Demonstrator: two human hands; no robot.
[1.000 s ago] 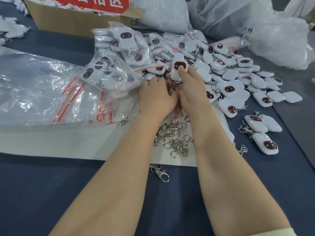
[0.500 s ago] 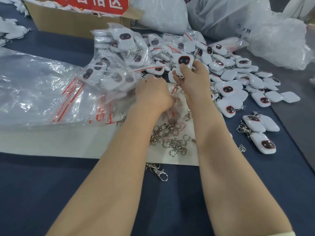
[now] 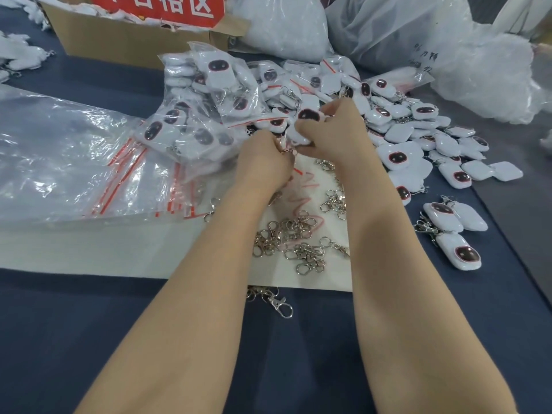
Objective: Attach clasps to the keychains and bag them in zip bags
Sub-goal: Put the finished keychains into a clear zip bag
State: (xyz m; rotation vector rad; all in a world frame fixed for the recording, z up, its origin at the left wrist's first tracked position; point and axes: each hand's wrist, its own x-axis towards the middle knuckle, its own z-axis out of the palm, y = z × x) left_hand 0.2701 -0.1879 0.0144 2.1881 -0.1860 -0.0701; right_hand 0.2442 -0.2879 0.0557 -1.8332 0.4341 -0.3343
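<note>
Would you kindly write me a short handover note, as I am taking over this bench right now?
Left hand pinches a clasp; right hand grips a white keychain above the white sheet.
Loose clasps lie on the sheet; empty zip bags to the left; unbagged keychains to the right.
Done: a heap of bagged keychains beyond the hands.
Left: finish this clasp, bag it, then the rest of the pile.

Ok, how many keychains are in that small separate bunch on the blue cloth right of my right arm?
3. A face-up keychain at the far left, a blank-side-up keychain beside it on the right, and the nearest keychain, also face-up. Others could hide underneath.
</note>
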